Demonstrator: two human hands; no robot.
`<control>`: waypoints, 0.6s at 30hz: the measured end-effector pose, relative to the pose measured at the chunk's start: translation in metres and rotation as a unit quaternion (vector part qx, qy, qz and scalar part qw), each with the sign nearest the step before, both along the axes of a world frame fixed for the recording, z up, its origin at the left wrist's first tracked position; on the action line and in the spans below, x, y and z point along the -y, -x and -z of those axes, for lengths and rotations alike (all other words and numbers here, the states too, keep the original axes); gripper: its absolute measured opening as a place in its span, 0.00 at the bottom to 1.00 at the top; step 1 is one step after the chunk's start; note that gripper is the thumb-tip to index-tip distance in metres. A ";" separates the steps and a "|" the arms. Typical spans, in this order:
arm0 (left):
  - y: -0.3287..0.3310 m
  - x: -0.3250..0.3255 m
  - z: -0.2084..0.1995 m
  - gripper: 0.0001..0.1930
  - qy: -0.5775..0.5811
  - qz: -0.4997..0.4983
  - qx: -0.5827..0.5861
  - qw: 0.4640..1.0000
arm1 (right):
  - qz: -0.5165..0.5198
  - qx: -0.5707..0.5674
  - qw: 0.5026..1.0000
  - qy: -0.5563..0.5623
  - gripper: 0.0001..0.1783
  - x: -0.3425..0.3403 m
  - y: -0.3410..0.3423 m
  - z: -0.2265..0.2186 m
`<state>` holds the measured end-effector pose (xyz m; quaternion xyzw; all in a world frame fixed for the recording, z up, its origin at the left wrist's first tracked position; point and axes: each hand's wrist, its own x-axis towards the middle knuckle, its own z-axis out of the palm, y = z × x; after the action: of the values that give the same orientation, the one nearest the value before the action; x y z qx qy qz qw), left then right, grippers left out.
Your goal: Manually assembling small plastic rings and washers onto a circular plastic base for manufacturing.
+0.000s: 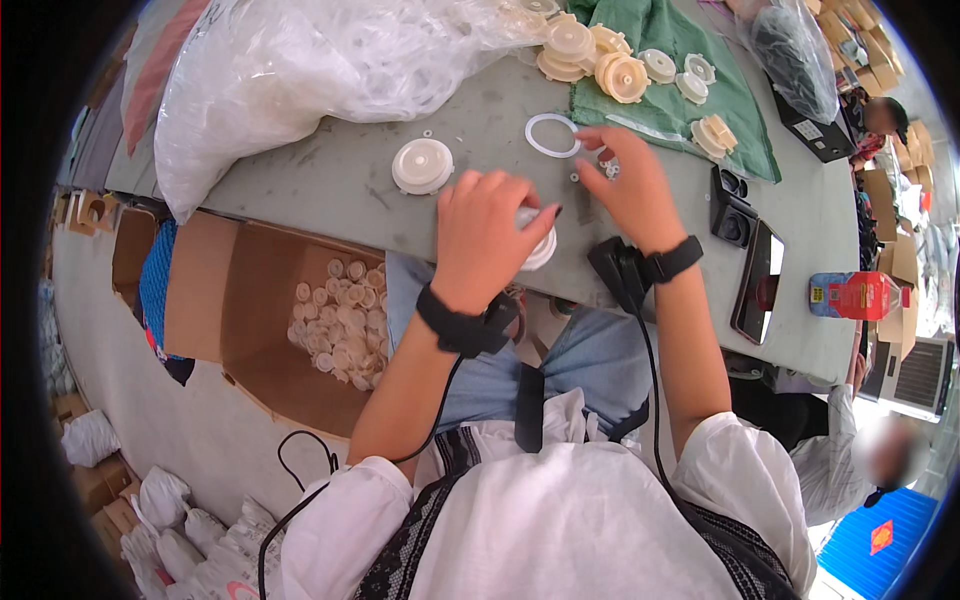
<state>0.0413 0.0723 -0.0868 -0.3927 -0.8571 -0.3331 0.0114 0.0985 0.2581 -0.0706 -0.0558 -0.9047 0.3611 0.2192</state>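
Clock is centred on the view. Grey, scuffed flat table [340, 175] is spreading in front of you. Clear, wrinkled plastic bag [300, 80], packed with whitish pieces, is bulging at 11. Brown cardboard box [262, 275] is sitting at 9, holding a heap of small pale round caps [345, 325]. Green woven cloth [752, 135] is lying rumpled between 1 and 2, ribbed cream wheels [625, 78] clustering on and beside it.

Your left hand [487, 225] is gripping a white disc [543, 250], fingers curling over it, thumb pressing near its top. Your right hand [632, 185] is hanging open, thumb and fingers standing apart, apparently gripping nothing.

Smooth, stepped pale cap [422, 166] is lying flat at 10 from your left hand. The disc is sitting at 4 under that hand, near the table edge; being round, its outline is showing no long axis, and the hand is hiding which way its face is pointing. Thin, smooth white ring [553, 136] is lying flat at 10 from your right hand, just beside the fingertips; tiny white bits [575, 178] are scattering below them.
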 end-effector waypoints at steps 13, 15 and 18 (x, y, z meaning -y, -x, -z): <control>0.021 0.001 -0.007 0.21 -0.234 -0.065 0.196 0.950 | 0.022 0.109 0.987 0.113 0.09 0.001 0.027 -0.010; 0.025 0.005 -0.013 0.21 -0.206 -0.043 0.188 0.959 | 0.012 0.095 0.979 0.177 0.07 0.008 0.018 -0.019; 0.030 0.008 -0.014 0.21 -0.219 0.013 0.290 0.932 | -0.051 0.079 0.944 0.318 0.06 0.013 0.007 -0.024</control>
<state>0.0112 0.0643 -0.0727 -0.2781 -0.7237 -0.6118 -0.1570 0.0914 0.2451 -0.0469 -0.1050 -0.7592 0.6347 0.0989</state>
